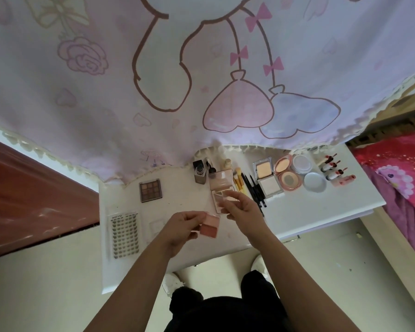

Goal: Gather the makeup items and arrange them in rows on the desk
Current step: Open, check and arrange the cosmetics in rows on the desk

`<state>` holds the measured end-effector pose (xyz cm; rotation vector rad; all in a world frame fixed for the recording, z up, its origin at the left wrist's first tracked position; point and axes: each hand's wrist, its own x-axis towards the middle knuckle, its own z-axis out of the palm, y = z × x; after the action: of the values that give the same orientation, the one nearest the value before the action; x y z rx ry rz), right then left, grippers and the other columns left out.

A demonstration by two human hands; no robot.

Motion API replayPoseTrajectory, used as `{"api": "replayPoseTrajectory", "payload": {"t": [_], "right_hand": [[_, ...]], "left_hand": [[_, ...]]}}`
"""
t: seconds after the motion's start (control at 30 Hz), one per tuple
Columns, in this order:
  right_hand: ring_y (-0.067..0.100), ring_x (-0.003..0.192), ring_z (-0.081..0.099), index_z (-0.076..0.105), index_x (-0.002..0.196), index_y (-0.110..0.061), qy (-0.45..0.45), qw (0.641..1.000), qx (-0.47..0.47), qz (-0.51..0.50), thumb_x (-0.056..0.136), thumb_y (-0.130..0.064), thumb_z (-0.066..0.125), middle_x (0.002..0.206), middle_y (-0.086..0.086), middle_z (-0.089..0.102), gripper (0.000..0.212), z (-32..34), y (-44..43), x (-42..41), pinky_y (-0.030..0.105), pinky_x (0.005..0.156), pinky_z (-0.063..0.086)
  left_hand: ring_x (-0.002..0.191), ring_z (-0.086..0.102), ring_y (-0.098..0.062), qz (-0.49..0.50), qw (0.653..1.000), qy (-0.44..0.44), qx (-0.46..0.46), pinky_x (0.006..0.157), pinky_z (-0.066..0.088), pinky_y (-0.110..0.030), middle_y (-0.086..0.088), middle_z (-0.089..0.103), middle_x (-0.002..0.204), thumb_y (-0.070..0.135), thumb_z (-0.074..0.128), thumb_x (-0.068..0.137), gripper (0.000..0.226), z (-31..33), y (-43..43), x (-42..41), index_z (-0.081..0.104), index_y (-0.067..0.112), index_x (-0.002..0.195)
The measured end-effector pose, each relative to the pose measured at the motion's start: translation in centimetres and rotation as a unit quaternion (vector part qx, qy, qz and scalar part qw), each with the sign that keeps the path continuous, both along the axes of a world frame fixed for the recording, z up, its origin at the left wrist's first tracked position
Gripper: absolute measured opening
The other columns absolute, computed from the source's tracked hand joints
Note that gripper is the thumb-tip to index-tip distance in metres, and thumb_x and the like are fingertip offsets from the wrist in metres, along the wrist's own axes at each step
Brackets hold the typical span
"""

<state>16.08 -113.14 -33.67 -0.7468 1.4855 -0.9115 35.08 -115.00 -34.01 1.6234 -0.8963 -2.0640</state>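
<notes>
I'm partway through a row: my left hand (181,226) grips the pink blush (210,227) just above the counter (309,204), near its front edge. My right hand (243,210) has its fingers on the open palette (222,185) beside the brushes (240,180), but blur hides whether they pinch it or only touch. Next, I judge, the palette needs squaring with the back row, then the blush set flat just in front, clear of the brushes.

A: One view here, head-mounted and wide-angle, looking steeply down over the desk (321,202)

B: Close in, too: both arms (139,283) reach up from the bottom edge, the curtain (201,68) fills the top, shoes (171,281) on the floor (58,295) beneath
</notes>
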Motion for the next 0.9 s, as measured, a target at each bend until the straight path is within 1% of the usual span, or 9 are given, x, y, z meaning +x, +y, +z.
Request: {"api": "replayPoseTrajectory", "payload": {"t": [0.1, 0.2, 0.3, 0.47, 0.57, 0.63, 0.73, 0.83, 0.9], "right_hand": [[0.014, 0.093, 0.068, 0.059, 0.123, -0.022, -0.002, 0.998, 0.063, -0.029, 0.098, -0.017, 0.060, 0.106, 0.004, 0.073, 0.026, -2.1, 0.6, -0.3, 0.027, 0.077, 0.054], [0.017, 0.098, 0.065, 0.059, 0.128, -0.020, 0.097, 0.989, 0.110, 0.008, 0.098, -0.018, 0.055, 0.110, 0.000, 0.068, 0.030, -4.8, 1.3, -0.6, 0.033, 0.085, 0.056], [0.020, 0.106, 0.062, 0.057, 0.135, -0.016, 0.146, 0.977, 0.148, 0.049, 0.096, -0.018, 0.054, 0.118, 0.002, 0.065, 0.039, -6.7, 1.7, -0.8, 0.040, 0.096, 0.053], [0.020, 0.115, 0.058, 0.049, 0.141, -0.014, 0.139, 0.967, 0.188, 0.103, 0.097, -0.019, 0.054, 0.130, 0.004, 0.060, 0.045, -8.2, 1.6, -0.9, 0.034, 0.101, 0.047], [0.020, 0.112, 0.058, 0.047, 0.143, -0.014, 0.126, 0.967, 0.193, 0.108, 0.095, -0.016, 0.057, 0.127, 0.003, 0.060, 0.049, -9.1, 1.2, -0.8, 0.034, 0.099, 0.046], [0.019, 0.104, 0.058, 0.047, 0.144, -0.016, 0.097, 0.972, 0.195, 0.090, 0.094, -0.015, 0.059, 0.117, -0.002, 0.061, 0.052, -9.5, 1.0, -0.6, 0.037, 0.097, 0.048], [0.017, 0.098, 0.057, 0.046, 0.144, -0.018, 0.077, 0.974, 0.198, 0.076, 0.093, -0.014, 0.061, 0.108, -0.007, 0.059, 0.053, -9.9, 0.7, -0.5, 0.041, 0.097, 0.049], [0.016, 0.093, 0.057, 0.046, 0.143, -0.017, 0.075, 0.975, 0.197, 0.074, 0.093, -0.014, 0.060, 0.106, -0.007, 0.059, 0.052, -9.8, 0.5, -0.4, 0.037, 0.094, 0.049], [0.017, 0.092, 0.057, 0.047, 0.142, -0.016, 0.078, 0.974, 0.199, 0.079, 0.094, -0.015, 0.059, 0.106, -0.006, 0.059, 0.050, -9.6, 0.2, -0.4, 0.034, 0.092, 0.049]], "left_hand": [[0.075, 0.058, -0.014, 0.076, 0.996, -0.049, 0.006, 0.064, 0.043, -0.025, -0.004, 0.072, 0.092, 0.015, 0.063, 0.094, 0.020, -2.6, -0.1, -0.9, 0.071, 0.008, 0.111], [0.076, 0.059, -0.016, 0.147, 0.984, -0.097, 0.015, 0.062, 0.045, -0.026, -0.006, 0.072, 0.097, 0.014, 0.064, 0.093, 0.020, -5.2, -0.6, -1.6, 0.070, 0.008, 0.111], [0.079, 0.061, -0.017, 0.177, 0.973, -0.149, -0.007, 0.064, 0.051, -0.027, -0.008, 0.070, 0.102, 0.013, 0.063, 0.094, 0.020, -7.3, -1.5, -2.3, 0.069, 0.007, 0.112], [0.100, 0.065, -0.024, 0.153, 0.959, -0.233, -0.057, 0.092, 0.055, -0.043, -0.008, 0.070, 0.113, 0.017, 0.066, 0.091, 0.023, -10.0, -3.5, -3.3, 0.072, 0.011, 0.113], [0.104, 0.065, -0.026, 0.146, 0.947, -0.278, -0.067, 0.095, 0.053, -0.042, -0.009, 0.071, 0.114, 0.017, 0.066, 0.089, 0.025, -10.6, -4.3, -4.0, 0.072, 0.011, 0.113], [0.110, 0.063, -0.025, 0.130, 0.938, -0.310, -0.079, 0.100, 0.048, -0.031, -0.009, 0.069, 0.118, 0.015, 0.065, 0.089, 0.028, -10.2, -4.4, -4.5, 0.071, 0.010, 0.116], [0.115, 0.059, -0.022, 0.118, 0.929, -0.338, -0.089, 0.088, 0.037, -0.018, -0.007, 0.066, 0.124, 0.012, 0.060, 0.091, 0.031, -9.8, -4.4, -5.0, 0.068, 0.010, 0.121], [0.110, 0.062, -0.021, 0.099, 0.934, -0.329, -0.095, 0.089, 0.041, -0.019, -0.004, 0.068, 0.119, 0.012, 0.060, 0.090, 0.029, -9.8, -4.3, -4.9, 0.070, 0.012, 0.117], [0.105, 0.065, -0.023, 0.103, 0.942, -0.306, -0.095, 0.096, 0.050, -0.030, -0.004, 0.070, 0.115, 0.014, 0.061, 0.087, 0.030, -10.0, -4.4, -4.3, 0.071, 0.014, 0.115]]}}
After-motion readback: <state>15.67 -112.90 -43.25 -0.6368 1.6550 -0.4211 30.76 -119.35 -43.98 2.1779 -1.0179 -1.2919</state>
